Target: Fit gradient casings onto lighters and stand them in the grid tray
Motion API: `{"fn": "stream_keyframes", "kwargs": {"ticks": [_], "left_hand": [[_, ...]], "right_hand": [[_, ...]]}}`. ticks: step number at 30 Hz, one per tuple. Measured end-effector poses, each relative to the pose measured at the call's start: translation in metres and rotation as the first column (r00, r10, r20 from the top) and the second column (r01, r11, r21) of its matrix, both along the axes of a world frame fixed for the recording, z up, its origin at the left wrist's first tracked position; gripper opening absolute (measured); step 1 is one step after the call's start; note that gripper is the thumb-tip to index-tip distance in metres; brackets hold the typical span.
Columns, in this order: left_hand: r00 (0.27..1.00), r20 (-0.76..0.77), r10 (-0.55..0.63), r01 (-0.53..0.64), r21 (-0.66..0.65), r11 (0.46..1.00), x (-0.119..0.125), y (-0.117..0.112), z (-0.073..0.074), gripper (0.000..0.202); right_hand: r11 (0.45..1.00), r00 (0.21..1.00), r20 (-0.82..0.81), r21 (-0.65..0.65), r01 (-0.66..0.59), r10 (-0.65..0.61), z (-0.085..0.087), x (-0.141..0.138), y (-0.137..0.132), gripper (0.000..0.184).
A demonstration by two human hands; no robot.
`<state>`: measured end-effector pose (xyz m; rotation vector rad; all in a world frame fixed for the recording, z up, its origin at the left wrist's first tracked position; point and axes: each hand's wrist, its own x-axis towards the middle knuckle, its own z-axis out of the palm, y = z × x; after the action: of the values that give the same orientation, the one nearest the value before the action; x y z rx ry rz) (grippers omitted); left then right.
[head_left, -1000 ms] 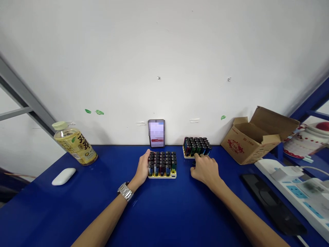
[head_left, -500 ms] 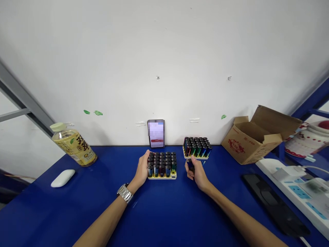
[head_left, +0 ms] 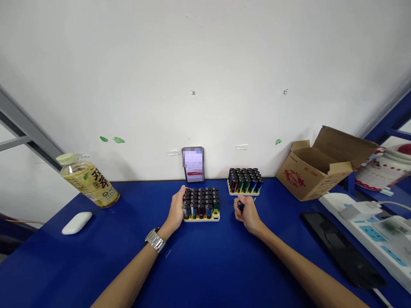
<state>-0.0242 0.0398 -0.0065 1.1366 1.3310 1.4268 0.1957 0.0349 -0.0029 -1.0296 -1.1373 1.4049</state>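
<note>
Head view: left hand (head_left: 176,211) cupped flat against the left side of a yellow tray of upright dark lighters (head_left: 201,205) on the blue tabletop (head_left: 205,265). Right hand (head_left: 247,214) fisted around one small dark lighter (head_left: 240,205), just below a second yellow tray of multicoloured lighters (head_left: 244,181) near the wall.

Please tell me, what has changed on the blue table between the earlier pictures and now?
The right hand left the far tray of lighters, took hold of one lighter and drew it nearer, upright in the fist. The left hand stayed against the near tray; the bottle and the box stayed too.
</note>
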Motion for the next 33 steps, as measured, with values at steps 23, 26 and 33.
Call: {"fn": "stream_keyframes", "kwargs": {"ticks": [23,26,33], "left_hand": [[1.000,-0.006,-0.023,0.023,0.000,1.000,0.003,-0.003,0.007,0.049],[0.999,-0.003,-0.032,0.032,0.006,0.999,0.003,-0.004,0.007,0.049],[0.999,0.035,-0.036,0.035,0.014,0.999,0.003,-0.004,0.007,0.047]], "right_hand": [[0.935,0.977,0.174,0.309,-0.174,0.124,-0.005,0.002,-0.005,0.044],[0.893,0.920,0.382,0.381,-0.241,0.086,-0.002,0.002,-0.010,0.026],[0.680,0.870,0.439,0.710,-0.184,-0.223,0.002,0.001,-0.018,0.019]]}}
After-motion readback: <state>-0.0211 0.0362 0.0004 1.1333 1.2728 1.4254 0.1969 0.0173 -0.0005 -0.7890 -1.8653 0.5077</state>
